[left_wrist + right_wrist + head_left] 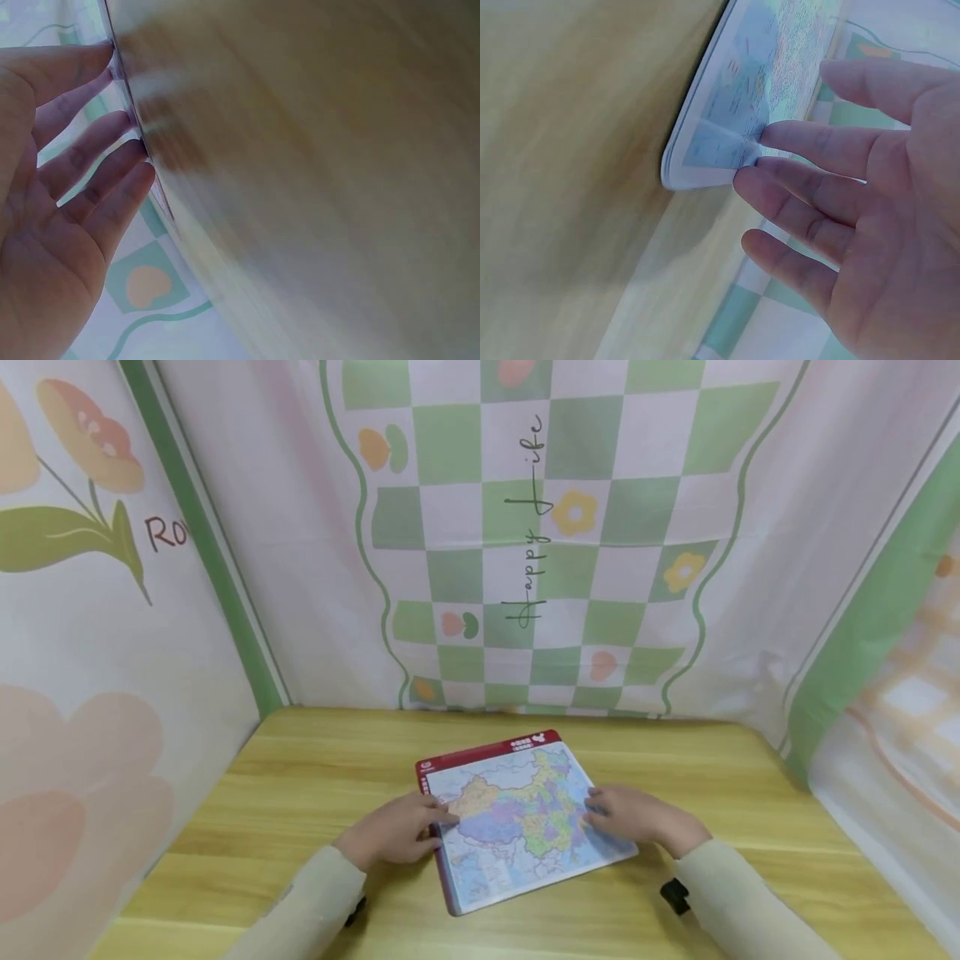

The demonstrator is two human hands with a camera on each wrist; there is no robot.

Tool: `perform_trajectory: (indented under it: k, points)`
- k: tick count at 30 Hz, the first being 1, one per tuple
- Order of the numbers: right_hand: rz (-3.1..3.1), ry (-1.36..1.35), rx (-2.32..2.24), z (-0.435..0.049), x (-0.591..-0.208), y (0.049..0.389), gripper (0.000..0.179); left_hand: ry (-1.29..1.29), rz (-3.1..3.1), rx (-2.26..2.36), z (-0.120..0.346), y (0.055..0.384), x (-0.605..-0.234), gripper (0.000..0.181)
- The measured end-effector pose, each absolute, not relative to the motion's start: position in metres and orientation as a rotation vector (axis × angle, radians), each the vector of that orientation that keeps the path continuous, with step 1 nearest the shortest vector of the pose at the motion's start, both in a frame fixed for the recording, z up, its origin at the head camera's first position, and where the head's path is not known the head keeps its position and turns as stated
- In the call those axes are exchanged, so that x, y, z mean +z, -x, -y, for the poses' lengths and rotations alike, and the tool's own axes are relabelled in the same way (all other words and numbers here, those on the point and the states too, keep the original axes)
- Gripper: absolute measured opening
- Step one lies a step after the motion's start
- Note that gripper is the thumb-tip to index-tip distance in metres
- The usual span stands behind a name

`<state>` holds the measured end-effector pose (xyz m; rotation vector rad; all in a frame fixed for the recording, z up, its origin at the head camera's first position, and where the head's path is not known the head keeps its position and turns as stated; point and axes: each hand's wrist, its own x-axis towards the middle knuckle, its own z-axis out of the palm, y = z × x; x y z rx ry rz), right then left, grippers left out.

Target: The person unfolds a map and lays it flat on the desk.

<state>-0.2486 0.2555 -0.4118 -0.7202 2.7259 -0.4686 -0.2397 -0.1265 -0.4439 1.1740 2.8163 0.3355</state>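
Observation:
A flat map board with a red top border lies on the wooden table, slightly turned. Coloured regions and small print cover its face. At its left edge, my left hand rests with fingertips touching the board; the left wrist view shows these fingers nearly straight, the board seen only as a thin edge. My right hand touches the right side with its fingertips. In the right wrist view its fingers are extended and spread over the board's rounded corner, the thumb apart from them.
The light wood table extends around the board on every side. A checked curtain with printed lettering hangs along the back edge, and further printed fabric hangs at the left. Dark straps or devices show beneath the sleeves.

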Motion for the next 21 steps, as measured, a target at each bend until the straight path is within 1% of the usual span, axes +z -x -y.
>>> perform_trajectory:
  k: [4,12,21]
  points:
    - [-2.716,0.676,-0.487,-0.255,-0.411,0.255,0.041,-1.210,-2.826,0.325,0.124,0.238,-0.442,0.035]
    - [-2.734,0.708,-0.471,-0.254,-0.409,0.265,0.038,-1.208,-2.821,0.359,0.121,0.238,-0.441,0.035]
    - [-2.777,0.726,-0.496,-0.256,-0.417,0.277,0.034,-1.247,-2.784,0.447,0.119,0.237,-0.444,0.036]
